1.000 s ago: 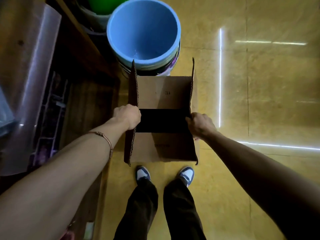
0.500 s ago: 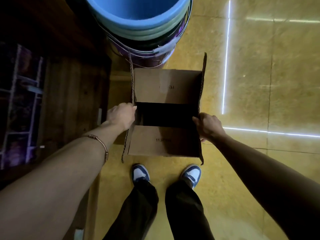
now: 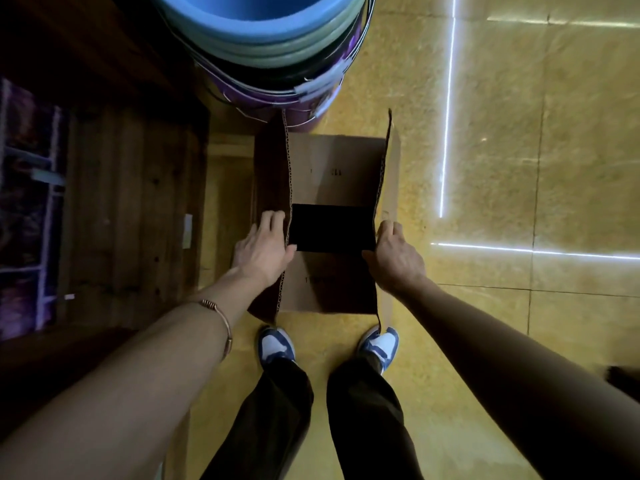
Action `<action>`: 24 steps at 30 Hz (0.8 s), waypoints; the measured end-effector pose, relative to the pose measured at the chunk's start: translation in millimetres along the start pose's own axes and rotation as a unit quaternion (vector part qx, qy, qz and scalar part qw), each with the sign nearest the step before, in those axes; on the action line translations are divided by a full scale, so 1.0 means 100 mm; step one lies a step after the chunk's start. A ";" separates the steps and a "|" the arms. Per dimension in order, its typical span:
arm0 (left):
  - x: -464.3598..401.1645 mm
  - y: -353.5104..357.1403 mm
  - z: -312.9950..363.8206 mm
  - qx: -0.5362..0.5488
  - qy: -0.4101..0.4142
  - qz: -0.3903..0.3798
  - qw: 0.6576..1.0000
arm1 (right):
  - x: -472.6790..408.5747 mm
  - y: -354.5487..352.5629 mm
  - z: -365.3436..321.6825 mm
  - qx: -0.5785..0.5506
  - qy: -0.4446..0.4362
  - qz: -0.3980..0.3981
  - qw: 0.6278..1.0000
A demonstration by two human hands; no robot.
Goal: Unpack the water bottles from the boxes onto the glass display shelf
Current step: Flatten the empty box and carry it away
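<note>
Cardboard box (image 3: 332, 157) on yellow floor between both hands, left hand (image 3: 260, 251) spread flat against its left flap, right hand (image 3: 394, 258) pinching the right flap's edge, stacked buckets (image 3: 270, 46) beyond.

Stack of nested plastic buckets (image 3: 273, 39) at top of view, blue one innermost, green and purple rims below it, wire handles showing at the side. Floor is glossy yellow tile (image 3: 519, 150) with thin bright streaks of reflected light crossing it to the right. Dark wooden panelling (image 3: 131, 209) runs down the left side, a small pale tag (image 3: 187, 231) on its edge; blue-and-white sneakers (image 3: 277, 344) and dark trousers (image 3: 277, 420) at bottom centre.
</note>
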State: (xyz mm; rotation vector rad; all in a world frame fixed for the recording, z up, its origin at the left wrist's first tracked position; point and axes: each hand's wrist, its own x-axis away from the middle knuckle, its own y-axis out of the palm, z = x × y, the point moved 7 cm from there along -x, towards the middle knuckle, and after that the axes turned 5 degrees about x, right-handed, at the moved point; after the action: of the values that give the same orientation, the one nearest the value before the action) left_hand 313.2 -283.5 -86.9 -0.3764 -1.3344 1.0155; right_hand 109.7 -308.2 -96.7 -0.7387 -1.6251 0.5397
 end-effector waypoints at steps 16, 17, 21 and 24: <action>-0.20 1.38 -0.29 -0.169 0.032 -0.133 0.976 | -0.25 1.37 0.08 0.204 -0.144 -0.137 0.959; -0.22 1.42 -0.32 -0.182 0.029 -0.137 0.973 | -0.24 1.39 0.09 0.221 -0.139 -0.131 0.956; -0.30 1.45 -0.28 -0.196 -0.002 -0.157 0.968 | -0.29 1.43 0.04 0.244 -0.107 -0.168 0.949; -0.30 1.36 -0.20 -0.190 -0.005 -0.172 0.967 | -0.31 1.37 -0.01 0.235 -0.087 -0.208 0.945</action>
State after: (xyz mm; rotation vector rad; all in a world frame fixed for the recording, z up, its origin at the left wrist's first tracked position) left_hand 281.8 -226.1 -211.5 -0.4073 -1.5420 0.4714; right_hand 136.1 -235.6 -214.1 0.0117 -1.6644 0.6596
